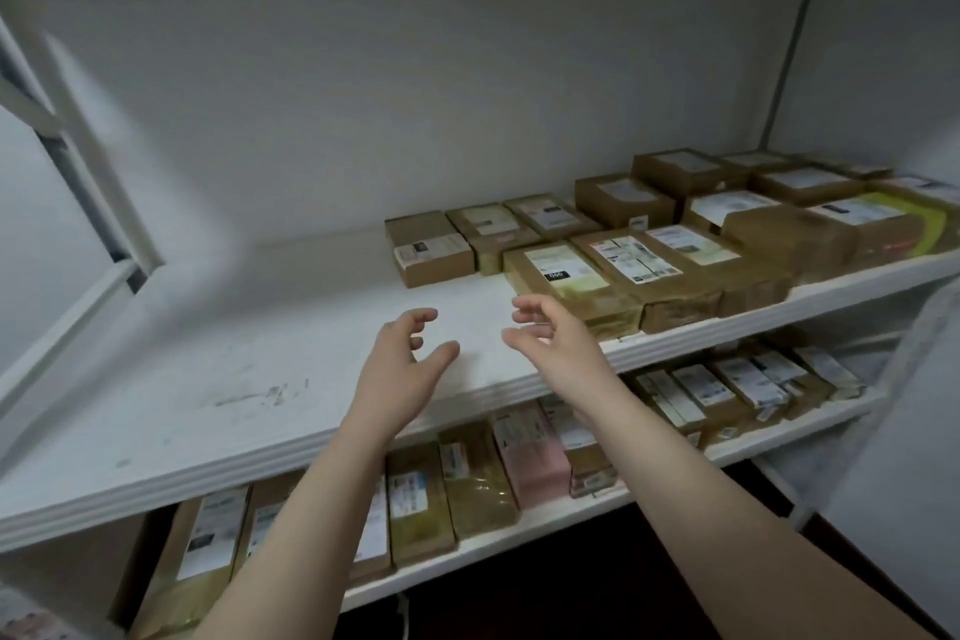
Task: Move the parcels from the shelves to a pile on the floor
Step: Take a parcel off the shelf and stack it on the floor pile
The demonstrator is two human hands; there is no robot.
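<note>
Both hands, left (400,369) and right (558,348), are hovering over the shelf (208,411), fingers loosely spread, holding nothing, near the parcels (613,270).

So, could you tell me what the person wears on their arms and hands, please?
Nothing visible: the left hand and right hand are bare, without gloves, and no ring, watch or bracelet shows. The left forearm and right forearm are uncovered to the picture's edge; no sleeve appears.
</note>
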